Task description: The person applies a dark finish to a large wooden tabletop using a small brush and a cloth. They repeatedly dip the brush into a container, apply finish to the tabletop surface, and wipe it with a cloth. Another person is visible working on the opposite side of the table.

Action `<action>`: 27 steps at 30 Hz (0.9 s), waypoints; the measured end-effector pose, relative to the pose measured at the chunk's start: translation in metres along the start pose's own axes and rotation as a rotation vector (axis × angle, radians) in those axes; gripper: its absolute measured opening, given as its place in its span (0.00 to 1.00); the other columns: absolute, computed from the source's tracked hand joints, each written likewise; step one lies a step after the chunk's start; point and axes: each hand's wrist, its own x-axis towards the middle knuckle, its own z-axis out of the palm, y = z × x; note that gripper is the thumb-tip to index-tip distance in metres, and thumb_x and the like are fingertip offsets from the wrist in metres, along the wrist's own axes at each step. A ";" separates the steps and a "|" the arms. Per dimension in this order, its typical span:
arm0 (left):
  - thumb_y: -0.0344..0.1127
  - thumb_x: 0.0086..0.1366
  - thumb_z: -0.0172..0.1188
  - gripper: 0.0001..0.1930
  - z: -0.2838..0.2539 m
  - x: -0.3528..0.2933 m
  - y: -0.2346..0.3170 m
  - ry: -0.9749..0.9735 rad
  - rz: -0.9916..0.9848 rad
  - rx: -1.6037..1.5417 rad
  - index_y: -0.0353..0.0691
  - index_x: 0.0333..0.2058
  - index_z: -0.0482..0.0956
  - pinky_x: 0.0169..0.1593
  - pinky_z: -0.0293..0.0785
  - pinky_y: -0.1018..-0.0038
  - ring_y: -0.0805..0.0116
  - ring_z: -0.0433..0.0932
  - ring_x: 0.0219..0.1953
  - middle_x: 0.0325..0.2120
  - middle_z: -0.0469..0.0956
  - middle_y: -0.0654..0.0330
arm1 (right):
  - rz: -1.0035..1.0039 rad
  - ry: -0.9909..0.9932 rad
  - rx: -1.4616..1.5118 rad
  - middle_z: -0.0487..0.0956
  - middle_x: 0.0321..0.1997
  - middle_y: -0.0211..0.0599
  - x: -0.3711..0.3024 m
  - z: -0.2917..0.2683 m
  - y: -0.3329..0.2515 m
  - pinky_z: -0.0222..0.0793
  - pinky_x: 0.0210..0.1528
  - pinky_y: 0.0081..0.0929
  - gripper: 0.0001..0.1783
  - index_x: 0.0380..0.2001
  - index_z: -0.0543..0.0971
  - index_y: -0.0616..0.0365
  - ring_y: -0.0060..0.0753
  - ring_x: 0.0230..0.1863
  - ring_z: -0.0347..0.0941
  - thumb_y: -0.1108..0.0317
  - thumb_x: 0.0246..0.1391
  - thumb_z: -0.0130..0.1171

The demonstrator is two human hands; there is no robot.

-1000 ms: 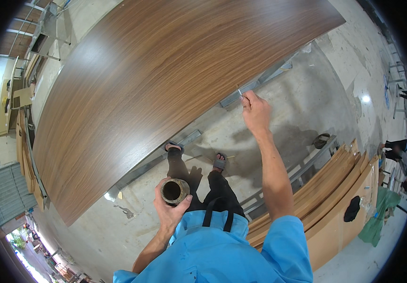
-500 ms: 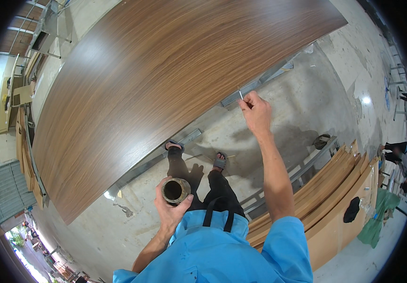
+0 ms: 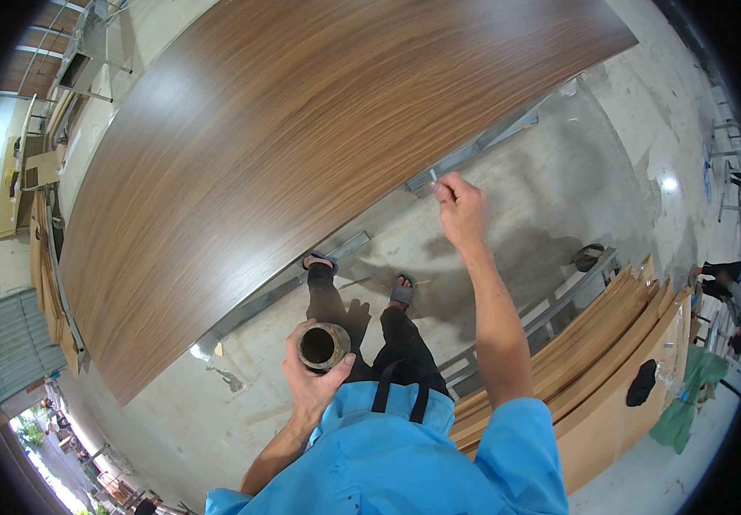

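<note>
So the left hand (image 3: 303,384) has its grip wrapped around a round, dark, grubby-looking container (image 3: 341,353), thumb on one side and fingers around the other. It's held in front of the body, left of the middle, with the open mouth facing up. The inside is just dark, so I can't tell what's in there.

The right hand (image 3: 463,211) is stretched out farther, grip pinched narrow on a thin, pale stick (image 3: 433,174). That stick is right by the near edge of a huge brown wood-grain board (image 3: 302,163). Can't tell from this angle if the tip actually touches the edge or sits just short of it.

The board takes up most of the far and left side, with shiny glare on it, and grey metal rails (image 3: 351,245) peek out along its near edge. Below that it's bare concrete floor (image 3: 499,202), plus the person's own dark trousers and a grey sandal (image 3: 401,294). Blue shirt (image 3: 379,468) fills the near end.

Over on the near right there's a stack of brown sheets (image 3: 578,345) leaning together, a black patch (image 3: 642,383) on the outermost one, and some green cloth (image 3: 688,399) just beside it.
</note>
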 end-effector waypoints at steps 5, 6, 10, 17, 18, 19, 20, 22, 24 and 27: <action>0.34 0.45 0.75 0.38 0.001 0.002 -0.001 0.001 0.010 -0.004 0.32 0.55 0.67 0.49 0.76 0.70 0.67 0.80 0.42 0.39 0.80 0.53 | -0.046 -0.057 0.001 0.79 0.25 0.42 -0.010 0.009 -0.010 0.69 0.32 0.45 0.08 0.29 0.75 0.57 0.53 0.30 0.76 0.65 0.55 0.61; 0.34 0.45 0.75 0.38 0.002 0.003 0.000 -0.006 0.009 0.000 0.32 0.55 0.67 0.49 0.76 0.70 0.67 0.80 0.42 0.39 0.80 0.53 | -0.112 -0.082 0.025 0.78 0.23 0.42 -0.017 0.014 -0.015 0.68 0.31 0.42 0.08 0.29 0.76 0.58 0.50 0.28 0.75 0.66 0.54 0.62; 0.34 0.45 0.75 0.38 0.003 0.002 0.003 -0.009 0.016 0.002 0.32 0.55 0.67 0.48 0.76 0.70 0.67 0.80 0.42 0.39 0.80 0.53 | -0.169 -0.084 0.113 0.77 0.20 0.42 -0.026 0.020 -0.025 0.68 0.27 0.35 0.08 0.27 0.76 0.59 0.43 0.23 0.74 0.69 0.50 0.66; 0.32 0.45 0.74 0.38 0.001 0.004 0.002 0.001 0.022 0.000 0.32 0.55 0.67 0.48 0.76 0.70 0.67 0.80 0.42 0.40 0.80 0.52 | 0.038 -0.036 0.166 0.76 0.19 0.40 -0.027 0.027 -0.030 0.68 0.27 0.31 0.09 0.26 0.76 0.59 0.38 0.20 0.71 0.69 0.50 0.67; 0.32 0.45 0.74 0.38 0.000 0.004 0.002 0.005 0.019 -0.001 0.32 0.55 0.67 0.48 0.76 0.70 0.67 0.80 0.42 0.40 0.80 0.53 | -0.065 -0.059 0.176 0.76 0.19 0.39 -0.035 0.033 -0.034 0.68 0.26 0.30 0.08 0.26 0.76 0.59 0.35 0.20 0.71 0.70 0.51 0.66; 0.32 0.45 0.74 0.38 0.001 0.004 0.002 0.010 0.021 -0.015 0.32 0.55 0.67 0.48 0.76 0.70 0.67 0.80 0.42 0.40 0.80 0.53 | -0.130 -0.109 0.172 0.76 0.19 0.38 -0.043 0.039 -0.037 0.67 0.26 0.29 0.08 0.26 0.76 0.60 0.33 0.20 0.71 0.70 0.51 0.66; 0.32 0.45 0.74 0.37 0.003 0.005 0.001 0.014 0.023 -0.036 0.32 0.55 0.67 0.48 0.76 0.70 0.67 0.80 0.42 0.40 0.80 0.53 | -0.198 -0.159 0.161 0.76 0.19 0.38 -0.048 0.042 -0.038 0.67 0.26 0.28 0.08 0.26 0.76 0.60 0.30 0.20 0.71 0.70 0.52 0.65; 0.31 0.45 0.74 0.37 0.004 0.004 0.001 0.006 0.010 -0.065 0.32 0.55 0.67 0.48 0.76 0.70 0.67 0.80 0.42 0.40 0.80 0.53 | -0.112 -0.148 0.198 0.77 0.20 0.38 -0.051 0.043 -0.035 0.67 0.27 0.28 0.08 0.27 0.76 0.61 0.30 0.21 0.71 0.70 0.53 0.64; 0.31 0.45 0.74 0.37 0.002 0.003 0.002 0.008 0.005 -0.051 0.32 0.55 0.67 0.48 0.76 0.70 0.67 0.80 0.42 0.40 0.80 0.53 | 0.009 -0.103 0.247 0.77 0.20 0.39 -0.049 0.042 -0.032 0.68 0.27 0.29 0.07 0.28 0.76 0.61 0.32 0.21 0.71 0.70 0.53 0.64; 0.31 0.45 0.74 0.37 0.000 0.002 0.003 0.016 0.008 0.008 0.32 0.55 0.67 0.48 0.76 0.70 0.67 0.80 0.42 0.40 0.80 0.53 | 0.140 0.020 0.259 0.77 0.22 0.44 -0.044 0.043 -0.033 0.68 0.28 0.31 0.06 0.30 0.77 0.61 0.40 0.22 0.71 0.70 0.55 0.62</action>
